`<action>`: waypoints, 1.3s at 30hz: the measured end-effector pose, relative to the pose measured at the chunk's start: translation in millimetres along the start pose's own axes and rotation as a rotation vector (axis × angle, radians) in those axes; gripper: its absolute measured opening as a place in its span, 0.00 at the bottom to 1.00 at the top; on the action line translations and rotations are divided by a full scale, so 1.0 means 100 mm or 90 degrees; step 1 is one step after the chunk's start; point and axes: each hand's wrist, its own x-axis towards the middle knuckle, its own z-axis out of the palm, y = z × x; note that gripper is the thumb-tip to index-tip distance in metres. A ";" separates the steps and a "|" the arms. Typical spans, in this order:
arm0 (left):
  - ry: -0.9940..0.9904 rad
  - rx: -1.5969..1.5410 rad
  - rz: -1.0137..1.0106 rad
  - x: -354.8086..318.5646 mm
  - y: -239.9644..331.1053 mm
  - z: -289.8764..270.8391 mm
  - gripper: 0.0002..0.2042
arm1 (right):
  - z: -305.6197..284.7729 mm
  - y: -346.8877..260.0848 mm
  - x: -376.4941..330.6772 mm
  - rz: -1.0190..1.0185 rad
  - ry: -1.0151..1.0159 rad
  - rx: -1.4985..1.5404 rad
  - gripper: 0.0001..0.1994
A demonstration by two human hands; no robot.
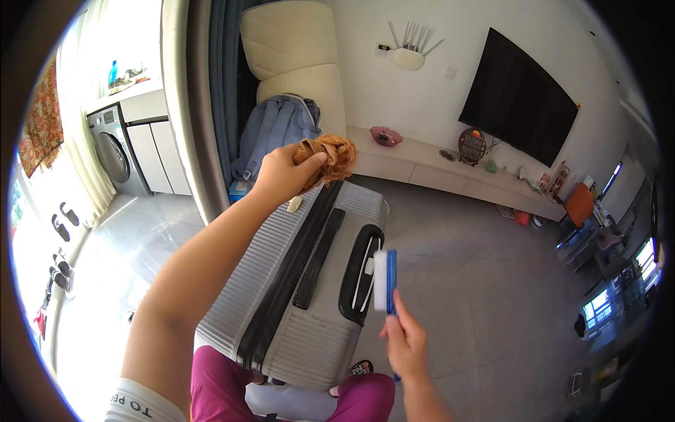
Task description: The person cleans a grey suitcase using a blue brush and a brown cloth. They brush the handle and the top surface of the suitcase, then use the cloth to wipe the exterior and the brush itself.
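The left hand (290, 170) pinches a likely soft brown cloth (334, 159) above the far edge of the suitcase (313, 346); the right hand (406, 343), near its right edge, grips a probably stiff scrub brush (391, 274), best held low.

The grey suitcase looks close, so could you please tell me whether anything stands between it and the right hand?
Only the blue brush that the right hand holds, its white bristles turned toward the grey suitcase; nothing else visible stands between.
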 end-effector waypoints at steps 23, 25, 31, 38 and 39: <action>-0.283 0.331 0.122 0.14 -0.89 0.07 0.20 | 0.09 -0.26 0.74 0.097 0.042 -0.133 0.22; -0.302 0.344 0.164 0.20 -1.05 0.19 0.21 | 0.14 -0.31 0.63 0.095 0.041 -0.106 0.22; -0.362 0.312 0.178 0.38 -1.08 0.25 0.18 | 0.19 -0.34 0.44 0.060 0.023 -0.055 0.22; -0.355 0.318 0.101 0.22 -0.94 0.24 0.12 | 0.24 -0.40 0.35 0.025 -0.003 -0.050 0.21; -0.342 0.295 0.110 0.15 -0.92 0.16 0.12 | 0.24 -0.40 0.33 0.028 -0.003 -0.047 0.21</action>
